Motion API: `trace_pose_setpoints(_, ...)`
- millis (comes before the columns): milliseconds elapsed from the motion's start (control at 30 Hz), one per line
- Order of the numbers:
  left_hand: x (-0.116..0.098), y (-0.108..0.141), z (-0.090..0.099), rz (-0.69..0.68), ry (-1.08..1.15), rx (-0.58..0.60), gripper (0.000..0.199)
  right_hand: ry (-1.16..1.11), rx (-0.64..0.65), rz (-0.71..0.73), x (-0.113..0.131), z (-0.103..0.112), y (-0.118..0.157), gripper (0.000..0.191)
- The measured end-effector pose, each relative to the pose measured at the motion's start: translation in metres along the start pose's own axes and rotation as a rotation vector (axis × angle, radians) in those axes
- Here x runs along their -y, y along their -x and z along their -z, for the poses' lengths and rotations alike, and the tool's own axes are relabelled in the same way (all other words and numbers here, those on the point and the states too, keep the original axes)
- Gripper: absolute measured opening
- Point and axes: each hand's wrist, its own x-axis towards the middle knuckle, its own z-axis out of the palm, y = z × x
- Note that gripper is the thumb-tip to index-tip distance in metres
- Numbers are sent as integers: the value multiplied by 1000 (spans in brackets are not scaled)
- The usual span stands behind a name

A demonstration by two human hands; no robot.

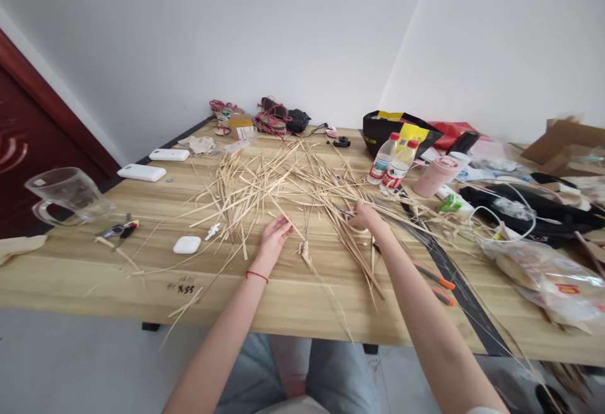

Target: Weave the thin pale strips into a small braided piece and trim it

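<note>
My left hand (275, 239), with a red cord at the wrist, is over the table's middle. Its fingertips close around a pale straw strip (297, 230) running down to a small knotted straw piece (305, 251) with long tails. My right hand (366, 216) is lowered into the right side of the straw pile, fingers curled. A thin grey, metal-looking thing (346, 212) shows at its fingertips, its kind hidden by hand and straw. The big heap of loose straw strips (255, 187) spreads beyond both hands.
Orange-handled pliers (439, 283) lie beside my right forearm. Two water bottles (398, 168), a pink cup (435, 176) and a black bag (378, 132) stand back right. Leftward are a glass mug (70, 192), a white earphone case (187, 245) and white power banks (142, 172).
</note>
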Motion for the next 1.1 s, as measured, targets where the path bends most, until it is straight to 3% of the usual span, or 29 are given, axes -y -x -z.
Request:
trace_pose_setpoints(167,-2,3,-3,38,3,32,36,72,67,33,-1,18,1,42)
trace_pose_setpoints(267,-2,4,-4,37,20,32,37,125,4,10,1,23,9,35)
trace_pose_setpoints(400,1,1,-3,15,44,-4,38,195,-423,15,6,24,28,38)
trace_pose_setpoints(500,1,0,-2,-1,54,-23,36,30,-707,11,7,24,44,44)
trace_pose_setpoints(600,1,0,0,-2,53,-24,34,-250,-841,71,11,18,57,45)
trace_pose_setpoints(700,2,1,0,2,50,-27,33,-669,-725,233,22,1,70,55)
trace_pose_setpoints(800,2,1,0,-7,58,-40,35,-929,-393,335,39,-22,86,56)
trace_pose_setpoints(933,0,1,0,-16,68,-50,34,-927,-87,399,53,-43,108,47)
trace_pose_setpoints(1100,-5,2,0,-29,111,-58,30,-858,-32,457,49,-45,119,51)
